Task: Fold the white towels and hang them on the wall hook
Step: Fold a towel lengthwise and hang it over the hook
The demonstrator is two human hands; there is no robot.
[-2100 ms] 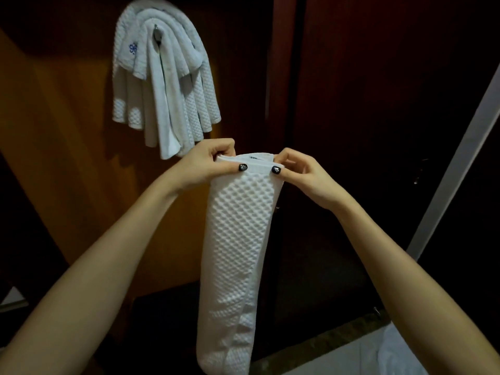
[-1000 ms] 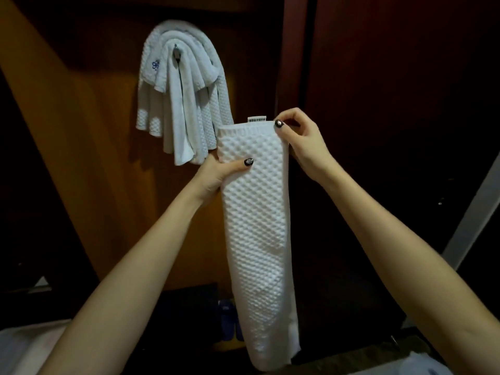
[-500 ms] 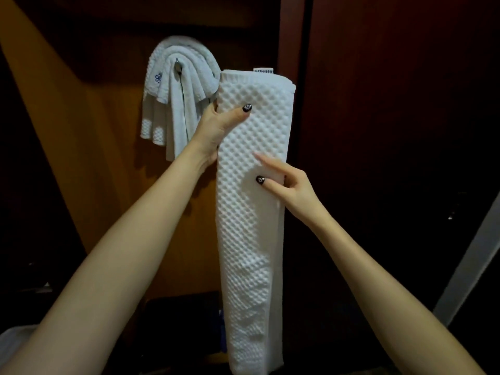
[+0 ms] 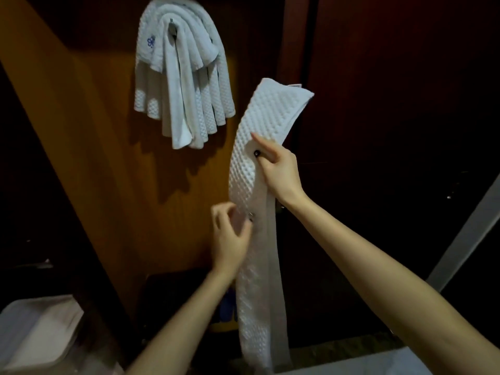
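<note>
In the head view, a long folded white towel (image 4: 266, 115) with a bumpy pattern hung down in front of the person, just right of the orange-brown wooden wall (image 4: 94, 163). Its top end leaned over to the right and a small tag stuck out there. Its bottom end reached down near the floor. The right hand (image 4: 280, 173) held the towel a little above the middle. Its thumb, with a dark nail, pressed on the front, its first finger lay nearly straight on the cloth, and the other fingers curled round the right edge. The left hand (image 4: 230, 236) was lower, at the towel's left edge. Its fingers were bent and its thumb tip was at the cloth, but the hand was blurry, so I could not tell if it had hold of the towel. Up on the wall, a bunch of other white towels (image 4: 186, 87) hung over a metal hook (image 4: 172, 28), well apart from the held towel. One had a small blue mark. A white box-like thing (image 4: 35, 331) sat in the bottom left corner.
</note>
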